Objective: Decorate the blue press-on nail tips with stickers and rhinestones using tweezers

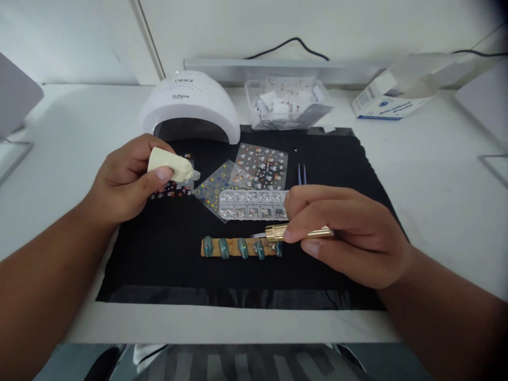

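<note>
My left hand (pixel 129 177) grips a cream nail polish bottle (pixel 170 165), tilted so its open neck points right. Between the fingers and thumb of my right hand (pixel 345 233) is a gold-handled nail polish brush (pixel 275 233), its tip pointing left. That tip hovers just above a tan strip (pixel 233 248) bearing several glossy teal false nails (pixel 243 247), some with small decorations. Behind the brush lies a clear compartment case of rhinestones (pixel 253 205), its right end hidden by my right hand. Blue tweezers (pixel 302 174) lie beyond that hand, partly covered.
A white nail lamp (pixel 190 106) stands at the back left. Sticker sheets (pixel 260 165) overlap on the black mat (pixel 166 264). Behind the mat are a clear bin (pixel 254 114) of packets and an open white carton (pixel 392 100). A black cable (pixel 296 39) runs along the wall.
</note>
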A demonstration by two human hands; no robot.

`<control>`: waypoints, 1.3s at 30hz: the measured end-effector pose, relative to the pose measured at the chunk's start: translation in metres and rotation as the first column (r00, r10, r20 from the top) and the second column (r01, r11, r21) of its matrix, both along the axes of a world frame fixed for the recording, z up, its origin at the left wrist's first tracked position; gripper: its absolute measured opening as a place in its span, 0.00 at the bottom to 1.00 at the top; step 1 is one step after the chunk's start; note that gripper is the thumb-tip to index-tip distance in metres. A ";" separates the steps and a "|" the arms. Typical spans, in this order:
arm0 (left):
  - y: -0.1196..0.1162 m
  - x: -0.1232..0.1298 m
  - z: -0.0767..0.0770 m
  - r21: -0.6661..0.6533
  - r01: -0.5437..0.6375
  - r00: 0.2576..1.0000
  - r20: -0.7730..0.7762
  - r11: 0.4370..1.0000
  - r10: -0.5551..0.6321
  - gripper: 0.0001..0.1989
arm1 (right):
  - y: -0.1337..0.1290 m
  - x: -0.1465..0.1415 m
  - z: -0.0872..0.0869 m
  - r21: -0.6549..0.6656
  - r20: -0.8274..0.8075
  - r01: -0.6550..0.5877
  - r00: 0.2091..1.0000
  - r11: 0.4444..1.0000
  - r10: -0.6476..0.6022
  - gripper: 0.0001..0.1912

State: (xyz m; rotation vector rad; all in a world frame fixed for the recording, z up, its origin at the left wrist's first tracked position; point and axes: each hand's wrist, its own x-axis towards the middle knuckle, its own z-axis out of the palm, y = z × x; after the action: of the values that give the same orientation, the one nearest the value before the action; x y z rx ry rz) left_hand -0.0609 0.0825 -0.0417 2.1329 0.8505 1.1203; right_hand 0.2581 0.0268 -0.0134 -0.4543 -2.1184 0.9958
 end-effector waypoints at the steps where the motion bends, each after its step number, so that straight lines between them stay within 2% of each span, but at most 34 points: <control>1: 0.000 0.000 0.000 0.001 -0.002 1.000 -0.005 1.000 0.002 0.11 | 0.000 0.000 0.000 -0.004 0.006 -0.001 1.000 1.000 0.001 0.09; 9: -0.001 0.001 0.001 -0.004 -0.028 0.999 -0.018 1.000 0.028 0.12 | 0.001 0.004 -0.003 -0.043 0.015 -0.076 0.997 0.996 0.077 0.10; 14: 0.000 0.000 0.001 0.005 -0.004 1.000 0.001 1.000 0.004 0.10 | 0.001 0.002 -0.002 -0.004 -0.028 -0.037 0.999 0.999 0.037 0.09; 21: 0.000 0.000 0.001 -0.007 -0.008 1.000 0.019 1.000 0.008 0.10 | -0.001 0.004 -0.003 -0.040 0.040 -0.051 0.998 0.998 0.053 0.09; 28: -0.001 0.000 0.000 -0.013 0.009 0.999 0.036 1.000 -0.008 0.10 | 0.002 0.003 -0.001 0.005 -0.052 -0.014 0.999 1.000 0.014 0.08; 35: -0.001 0.001 0.002 0.007 -0.008 1.000 0.022 1.000 0.007 0.10 | -0.001 0.003 -0.002 -0.010 0.045 -0.050 0.998 0.999 0.050 0.11; 39: -0.001 0.001 0.002 -0.004 0.009 0.999 0.036 1.000 -0.009 0.09 | -0.001 0.003 -0.002 -0.029 0.030 -0.037 0.999 0.999 0.038 0.11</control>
State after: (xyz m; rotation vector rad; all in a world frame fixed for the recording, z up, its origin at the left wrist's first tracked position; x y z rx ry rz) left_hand -0.0595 0.0820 -0.0400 2.1050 0.8253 1.1482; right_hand 0.2615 0.0256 -0.0153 -0.4479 -2.1495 1.0476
